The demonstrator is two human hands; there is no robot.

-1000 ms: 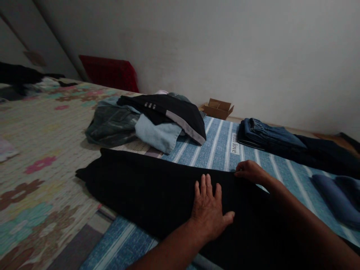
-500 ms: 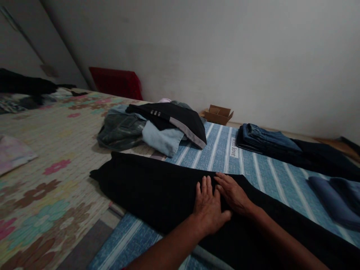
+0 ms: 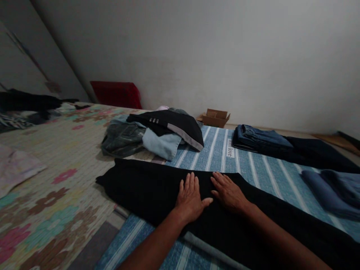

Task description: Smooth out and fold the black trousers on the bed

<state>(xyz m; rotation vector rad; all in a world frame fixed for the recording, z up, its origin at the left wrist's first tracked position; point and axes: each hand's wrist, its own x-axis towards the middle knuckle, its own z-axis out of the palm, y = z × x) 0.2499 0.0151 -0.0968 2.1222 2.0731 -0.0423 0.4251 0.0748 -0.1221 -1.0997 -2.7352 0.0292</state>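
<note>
A long pair of black trousers (image 3: 143, 187) lies stretched flat across the bed, its waist end toward the left. My left hand (image 3: 190, 200) rests palm down on the black cloth, fingers extended and thumb pointing out to the right. Just right of it, my right hand (image 3: 229, 192) also presses flat on the trousers near their far edge, fingers stretched. Neither hand grips anything. A grey strip of cloth (image 3: 208, 245) shows beneath the near edge of the trousers. The lower right part of the garment runs under my right forearm.
A heap of clothes (image 3: 123, 138) sits beyond the trousers. Folded jeans (image 3: 261, 138) and folded blue garments (image 3: 332, 191) lie to the right on the striped blue sheet (image 3: 219, 150). An open cardboard box (image 3: 215, 118) and a red panel (image 3: 116, 94) stand by the wall.
My left hand has slid left over the black cloth, so a gap now parts it from my right hand. The camera view has shifted slightly.
</note>
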